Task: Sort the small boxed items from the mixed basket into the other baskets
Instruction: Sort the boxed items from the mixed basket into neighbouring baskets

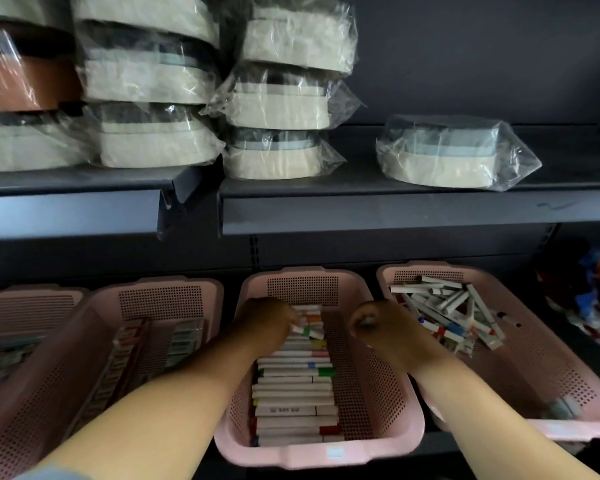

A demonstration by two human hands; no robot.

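- Print on slim white cardboard boxes [293, 386], in a row in middle pink perforated plastic basket [371, 393]: too small to read.
- Left grip [269, 322]: fingertips on box w/ green band [309, 331]; blurred, cannot tell if pinched.
- Right grip [378, 323]: curled round small grey thing [365, 321], unclear.
- Jumbled boxes [444, 306] in right pink basket [534, 368].

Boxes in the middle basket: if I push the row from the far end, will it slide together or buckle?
Probably stiff and light: the boxes are slim, straight-edged cartons. The row lies loose with bare floor beside it in the basket, so a push would likely skew it sideways. Flat faces suggest sliding, not rolling.
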